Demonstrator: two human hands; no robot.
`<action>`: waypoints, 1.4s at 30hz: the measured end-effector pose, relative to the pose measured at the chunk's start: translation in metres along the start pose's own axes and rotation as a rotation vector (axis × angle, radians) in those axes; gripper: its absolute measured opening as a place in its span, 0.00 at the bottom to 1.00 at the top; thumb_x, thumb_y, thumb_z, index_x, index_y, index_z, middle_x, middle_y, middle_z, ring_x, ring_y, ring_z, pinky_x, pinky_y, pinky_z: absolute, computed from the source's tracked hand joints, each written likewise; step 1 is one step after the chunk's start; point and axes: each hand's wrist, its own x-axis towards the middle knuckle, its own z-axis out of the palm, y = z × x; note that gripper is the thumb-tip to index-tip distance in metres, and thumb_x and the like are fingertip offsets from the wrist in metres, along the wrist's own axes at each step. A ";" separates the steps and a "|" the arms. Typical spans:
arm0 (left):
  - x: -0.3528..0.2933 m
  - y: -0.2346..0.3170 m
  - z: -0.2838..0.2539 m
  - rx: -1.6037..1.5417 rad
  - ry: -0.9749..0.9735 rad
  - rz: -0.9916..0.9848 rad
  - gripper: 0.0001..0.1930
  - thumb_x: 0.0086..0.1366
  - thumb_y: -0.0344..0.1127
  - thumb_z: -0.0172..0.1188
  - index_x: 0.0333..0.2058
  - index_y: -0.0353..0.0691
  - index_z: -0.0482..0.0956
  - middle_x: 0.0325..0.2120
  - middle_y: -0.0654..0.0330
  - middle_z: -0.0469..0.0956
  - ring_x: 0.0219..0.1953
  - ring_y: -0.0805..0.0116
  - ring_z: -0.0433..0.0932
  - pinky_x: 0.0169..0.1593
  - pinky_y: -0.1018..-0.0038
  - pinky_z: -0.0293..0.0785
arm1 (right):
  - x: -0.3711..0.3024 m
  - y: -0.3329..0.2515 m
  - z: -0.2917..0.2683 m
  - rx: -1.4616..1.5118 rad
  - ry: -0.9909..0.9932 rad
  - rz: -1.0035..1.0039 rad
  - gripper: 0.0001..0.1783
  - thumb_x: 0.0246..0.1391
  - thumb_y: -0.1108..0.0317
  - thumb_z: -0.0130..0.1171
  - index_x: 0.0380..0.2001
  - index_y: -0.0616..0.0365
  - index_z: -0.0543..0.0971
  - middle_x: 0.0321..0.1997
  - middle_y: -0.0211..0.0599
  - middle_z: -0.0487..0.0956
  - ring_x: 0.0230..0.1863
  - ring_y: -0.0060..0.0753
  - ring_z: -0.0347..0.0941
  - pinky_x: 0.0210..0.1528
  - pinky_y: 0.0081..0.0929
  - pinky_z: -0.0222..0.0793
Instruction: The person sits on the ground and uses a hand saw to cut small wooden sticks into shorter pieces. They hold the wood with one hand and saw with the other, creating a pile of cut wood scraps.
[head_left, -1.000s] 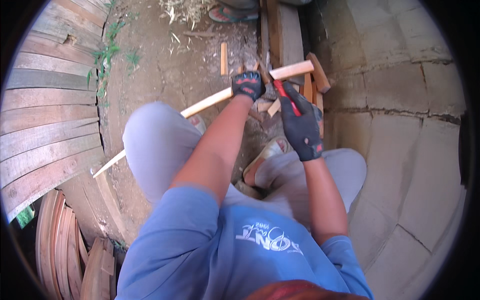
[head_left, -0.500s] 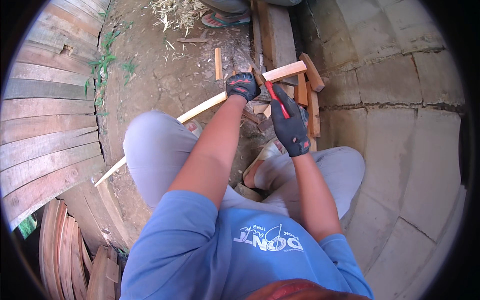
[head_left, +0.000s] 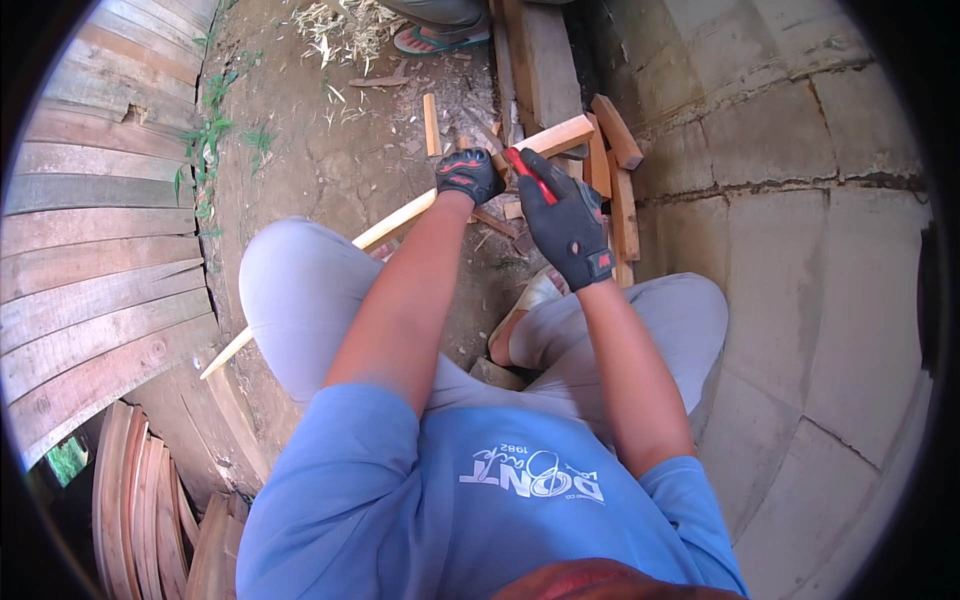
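A long, pale wooden stick (head_left: pixel 397 221) slants from the lower left, across my left knee, up to the right. My left hand (head_left: pixel 470 176), in a black glove with red trim, is closed around it near its upper part. My right hand (head_left: pixel 570 222), gloved alike, grips the red handle (head_left: pixel 534 178) of a tool just right of my left hand. A narrow grey blade (head_left: pixel 482 124) seems to run from that handle past the stick toward the upper left. The tool's exact kind is unclear, as the stick and the gloves partly cover it.
A thick timber beam (head_left: pixel 550 70) lies ahead, with several short wood blocks (head_left: pixel 616 135) beside it. A person's sandalled foot (head_left: pixel 440 40) stands near wood shavings (head_left: pixel 345 35). Concrete blocks (head_left: pixel 760 260) wall the right; planks (head_left: pixel 100 240) line the left. Curved wood strips (head_left: pixel 135 500) lie lower left.
My right hand has moved left and slightly up with the red-handled tool, nearer to my left hand. The left hand keeps its hold on the stick. The whole view has shifted a little.
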 end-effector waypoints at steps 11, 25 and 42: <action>-0.044 0.030 -0.019 0.020 0.394 -0.009 0.18 0.66 0.54 0.63 0.38 0.44 0.87 0.33 0.49 0.88 0.38 0.48 0.89 0.44 0.52 0.82 | -0.034 -0.015 -0.046 0.041 -0.018 -0.183 0.26 0.64 0.63 0.65 0.66 0.45 0.81 0.51 0.51 0.87 0.49 0.54 0.85 0.53 0.43 0.79; -0.032 -0.008 -0.050 -0.205 -0.548 -0.034 0.30 0.58 0.60 0.66 0.51 0.43 0.88 0.49 0.45 0.87 0.52 0.45 0.87 0.58 0.55 0.81 | -0.032 0.026 -0.017 0.141 -0.105 -0.096 0.26 0.64 0.65 0.63 0.66 0.53 0.79 0.52 0.53 0.86 0.50 0.55 0.84 0.54 0.45 0.78; -0.041 -0.020 0.038 0.129 0.281 -0.011 0.23 0.62 0.53 0.67 0.44 0.39 0.83 0.38 0.46 0.86 0.45 0.43 0.86 0.50 0.50 0.81 | -0.062 0.035 0.037 -0.052 0.045 -0.265 0.19 0.59 0.63 0.59 0.53 0.52 0.83 0.27 0.48 0.82 0.26 0.54 0.79 0.30 0.50 0.76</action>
